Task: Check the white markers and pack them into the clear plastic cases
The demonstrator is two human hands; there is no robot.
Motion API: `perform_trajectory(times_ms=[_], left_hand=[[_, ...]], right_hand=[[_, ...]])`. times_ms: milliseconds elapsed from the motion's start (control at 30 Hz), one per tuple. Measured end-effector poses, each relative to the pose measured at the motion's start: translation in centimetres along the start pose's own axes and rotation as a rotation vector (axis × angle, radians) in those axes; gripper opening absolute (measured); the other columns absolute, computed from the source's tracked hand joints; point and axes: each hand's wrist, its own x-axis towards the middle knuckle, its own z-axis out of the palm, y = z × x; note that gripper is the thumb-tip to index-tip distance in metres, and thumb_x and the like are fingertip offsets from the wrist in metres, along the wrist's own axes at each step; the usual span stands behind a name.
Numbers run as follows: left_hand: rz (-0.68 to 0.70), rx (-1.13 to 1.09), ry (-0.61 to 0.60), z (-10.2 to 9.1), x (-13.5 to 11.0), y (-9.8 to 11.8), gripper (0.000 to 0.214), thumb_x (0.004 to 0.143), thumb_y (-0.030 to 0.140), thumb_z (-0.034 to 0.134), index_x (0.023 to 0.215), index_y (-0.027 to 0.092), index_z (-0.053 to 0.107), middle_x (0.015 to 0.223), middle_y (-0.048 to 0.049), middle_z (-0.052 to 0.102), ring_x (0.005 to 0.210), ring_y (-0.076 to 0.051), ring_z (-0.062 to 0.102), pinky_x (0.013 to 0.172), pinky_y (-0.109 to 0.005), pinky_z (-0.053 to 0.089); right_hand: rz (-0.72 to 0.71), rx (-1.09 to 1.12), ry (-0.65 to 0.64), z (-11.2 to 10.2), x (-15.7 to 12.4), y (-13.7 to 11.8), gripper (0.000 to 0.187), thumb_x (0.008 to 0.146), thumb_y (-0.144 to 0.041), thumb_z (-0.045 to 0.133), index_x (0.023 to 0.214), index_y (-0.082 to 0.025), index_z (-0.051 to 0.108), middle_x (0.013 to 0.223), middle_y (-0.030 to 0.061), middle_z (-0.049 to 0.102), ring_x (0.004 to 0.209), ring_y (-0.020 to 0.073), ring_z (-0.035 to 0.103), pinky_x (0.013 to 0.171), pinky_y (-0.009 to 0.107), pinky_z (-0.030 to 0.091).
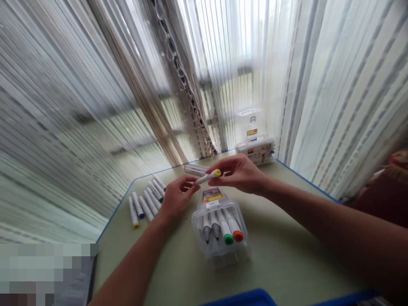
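Observation:
Both hands hold one white marker with a yellow cap point(210, 176) above a clear plastic marker case point(221, 248). My left hand point(177, 196) pinches the marker's left end. My right hand point(238, 173) grips it near the yellow cap. The case lies on the pale green table point(287, 259) and holds several markers, one green-capped point(228, 239), one orange-capped point(238, 235). A row of several loose white markers point(147, 203) lies left of my left hand.
A second clear marker box point(256, 149) stands at the table's far corner by the curtains. Two more markers point(194, 170) lie behind my hands. A blue object point(245, 297) sits at the near edge. Striped curtains surround the table.

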Motion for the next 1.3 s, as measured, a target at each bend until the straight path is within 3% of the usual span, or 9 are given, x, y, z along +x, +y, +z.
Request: perform_trajectory(times_ms=[300, 567, 867, 1100, 1300], left_hand=[[-0.013, 0.008, 0.018, 0.0, -0.1, 0.4, 0.029, 0.075, 0.037, 0.073, 0.094, 0.016, 0.069, 0.088, -0.0067, 0.074, 0.082, -0.022, 0.071, 0.075, -0.032, 0.054], [0.072, 0.162, 0.098, -0.2, 0.0, 0.3, 0.031, 0.083, 0.042, 0.065, 0.1, 0.018, 0.071, 0.095, -0.0062, 0.073, 0.083, -0.019, 0.067, 0.074, -0.031, 0.054], [0.192, 0.1, 0.211, 0.5, -0.4, 1.4, 0.029, 0.093, 0.041, 0.051, 0.108, 0.02, 0.065, 0.098, -0.0065, 0.068, 0.082, -0.017, 0.063, 0.067, -0.026, 0.052], [0.149, -0.021, 0.237, 0.5, -0.4, 1.4, 0.032, 0.095, 0.044, 0.047, 0.107, 0.017, 0.061, 0.074, -0.0016, 0.058, 0.058, -0.012, 0.054, 0.055, -0.023, 0.046], [0.105, -0.235, 0.171, 0.8, -0.3, 1.1, 0.035, 0.095, 0.049, 0.042, 0.096, 0.017, 0.058, 0.057, 0.0043, 0.047, 0.049, -0.01, 0.048, 0.048, -0.022, 0.041]], right_hand=[[-0.005, 0.043, 0.006, 0.1, 0.1, -0.2, 0.031, 0.058, -0.025, 0.087, 0.086, -0.015, 0.078, 0.069, 0.0025, 0.072, 0.061, 0.0118, 0.065, 0.057, 0.023, 0.052], [0.006, -0.148, 0.197, -1.1, 0.5, 0.4, 0.035, 0.068, -0.037, 0.081, 0.089, -0.011, 0.073, 0.062, 0.0018, 0.067, 0.048, 0.0081, 0.056, 0.039, 0.018, 0.039], [0.067, -0.18, 0.284, -1.1, 0.4, 0.1, 0.037, 0.071, -0.043, 0.077, 0.087, -0.011, 0.071, 0.068, 0.0043, 0.068, 0.046, 0.0079, 0.056, 0.038, 0.019, 0.04], [0.038, -0.257, 0.238, -0.5, -0.2, -0.5, 0.042, 0.07, -0.04, 0.08, 0.098, -0.01, 0.071, 0.07, 0.0064, 0.071, 0.048, 0.0106, 0.06, 0.04, 0.021, 0.042], [-0.03, -0.325, 0.215, 0.3, -0.4, -1.7, 0.039, 0.072, -0.04, 0.079, 0.097, -0.011, 0.071, 0.07, 0.0063, 0.072, 0.049, 0.011, 0.061, 0.04, 0.022, 0.044]])
